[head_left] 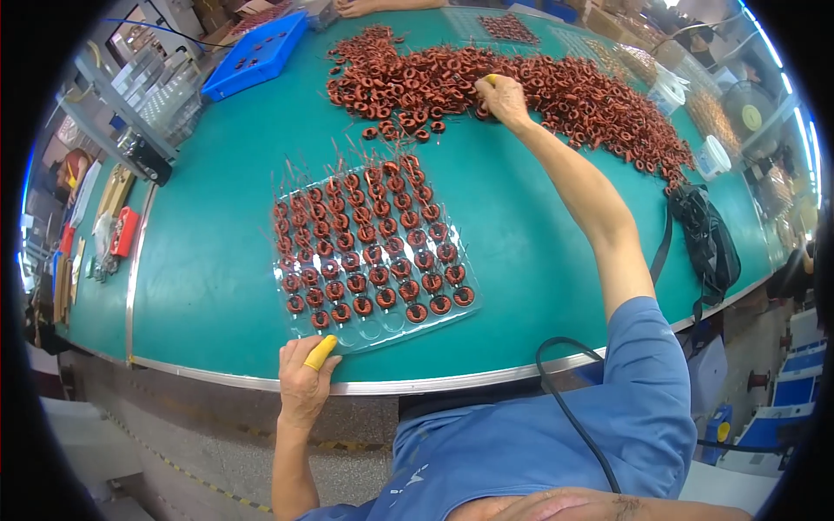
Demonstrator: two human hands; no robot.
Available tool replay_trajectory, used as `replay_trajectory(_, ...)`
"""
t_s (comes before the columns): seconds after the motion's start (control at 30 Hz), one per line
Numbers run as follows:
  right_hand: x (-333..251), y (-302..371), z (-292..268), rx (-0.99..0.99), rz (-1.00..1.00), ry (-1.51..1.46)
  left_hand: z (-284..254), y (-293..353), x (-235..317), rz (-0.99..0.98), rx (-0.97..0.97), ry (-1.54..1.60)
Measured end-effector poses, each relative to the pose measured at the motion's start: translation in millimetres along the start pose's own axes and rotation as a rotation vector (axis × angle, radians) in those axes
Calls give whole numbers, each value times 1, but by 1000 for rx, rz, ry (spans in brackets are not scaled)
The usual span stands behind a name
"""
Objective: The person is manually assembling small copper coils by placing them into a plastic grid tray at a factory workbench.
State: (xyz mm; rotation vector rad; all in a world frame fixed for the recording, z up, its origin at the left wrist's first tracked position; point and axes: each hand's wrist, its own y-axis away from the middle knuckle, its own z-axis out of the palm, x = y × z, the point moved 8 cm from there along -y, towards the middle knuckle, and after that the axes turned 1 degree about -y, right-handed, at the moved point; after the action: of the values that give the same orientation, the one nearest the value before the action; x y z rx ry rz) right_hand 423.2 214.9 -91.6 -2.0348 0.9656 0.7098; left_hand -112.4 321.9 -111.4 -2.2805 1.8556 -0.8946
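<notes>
At the table's front edge is my left hand (302, 375), a yellow cot on one finger. Its thumb and covered finger are slightly apart, and nothing shows between them. That fingertip lies by the near left corner of a clear plastic tray (417, 328). Rows of copper-wound ring coils (380, 252) fill most of the tray's round pockets. A few pockets in the nearest row hold no coil. My right arm stretches to the far side, where my right hand (506, 100) has closed fingers at a large heap of loose coils (591, 108). What they pinch is hidden.
A blue bin (256, 57) holding a few coils stands far left. White tubs (712, 158) and a black bag (705, 239) line the right side. Another person's forearm (387, 5) rests at the far edge. A black cable (565, 391) hangs by my shirt.
</notes>
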Motion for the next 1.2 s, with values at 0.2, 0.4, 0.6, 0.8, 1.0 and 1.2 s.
replay_trajectory(0.2, -25, 26, -46, 91, -38, -118, 2, 2, -5, 7, -38, -40)
replay_trajectory(0.4, -57, 62, -99, 200, -152, -87, -10, -9, -4, -31, 84, 84)
replay_trajectory(0.6, -87, 106, -75, 13, -25, -783, -19, -93, 57, 54, 291, 475)
replay_trajectory(0.8, -141, 159, -44, -92, 61, -1031, 51, -179, 97, -17, 253, 670)
replay_trajectory(1.0, -152, 171, -49, -211, -37, -626, 75, -193, 97, -54, 229, 925)
replay_trajectory(1.2, -165, 182, -36, -456, -151, -392, 77, -187, 86, -30, 118, 989)
